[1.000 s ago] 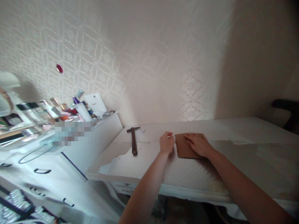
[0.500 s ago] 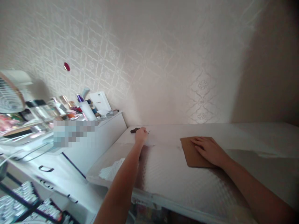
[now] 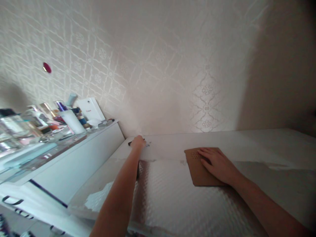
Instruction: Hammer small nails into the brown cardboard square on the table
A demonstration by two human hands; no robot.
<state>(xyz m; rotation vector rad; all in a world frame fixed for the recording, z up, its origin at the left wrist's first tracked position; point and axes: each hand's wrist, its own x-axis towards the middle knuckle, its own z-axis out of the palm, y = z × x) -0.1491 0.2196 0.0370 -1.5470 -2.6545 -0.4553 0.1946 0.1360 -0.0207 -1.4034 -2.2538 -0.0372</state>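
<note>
Brown and thin, the board (image 3: 201, 166) lies flat on the white surface (image 3: 259, 144), a little right of the middle and near the wall, and I see a patch of small holes at its far left corner. My right hand (image 3: 218, 163) rests on it palm down with the fingers spread and flat, not closed on anything; I judge that this weight is there to keep the board from sliding. My left hand (image 3: 137, 142) is stretched well away to the far left corner of the surface, where it lies over the dark hammer (image 3: 130, 143). Only a bit of the hammer's head shows past the knuckles, and a short dark strip of handle shows beside my forearm. Whether the fingers have closed on the tool I cannot tell, since the hand hides them. Some tiny bright bits, perhaps nails (image 3: 148, 144), lie just beside that hand. Bottles and a white box (image 3: 87, 110) crowd the cabinet top to the left, well apart from the board.
</note>
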